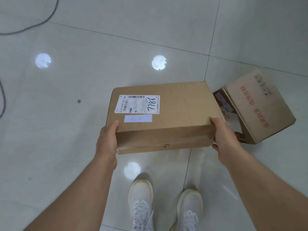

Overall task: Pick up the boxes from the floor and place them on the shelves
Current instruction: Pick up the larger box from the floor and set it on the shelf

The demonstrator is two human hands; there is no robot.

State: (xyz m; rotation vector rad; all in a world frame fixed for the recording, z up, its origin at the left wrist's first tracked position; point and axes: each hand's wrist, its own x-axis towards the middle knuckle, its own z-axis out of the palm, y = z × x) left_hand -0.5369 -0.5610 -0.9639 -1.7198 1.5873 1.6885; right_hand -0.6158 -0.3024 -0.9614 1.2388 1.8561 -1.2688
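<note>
A flat brown cardboard box (pixel 176 112) with a white shipping label marked 7786 is held level above the tiled floor. My left hand (pixel 107 140) grips its left end, thumb on top. My right hand (pixel 224 137) clasps its right end, thumb over the top edge. A second cardboard box (pixel 256 107) with red print lies tilted on the floor just right of the held box, its open side facing the held one. No shelves are in view.
My two white shoes (pixel 141 204) stand on the pale tiles (pixel 66 114) right below the box. A dark cable (pixel 41 22) curves across the floor at the upper left and down the left edge. Round light reflections dot the tiles.
</note>
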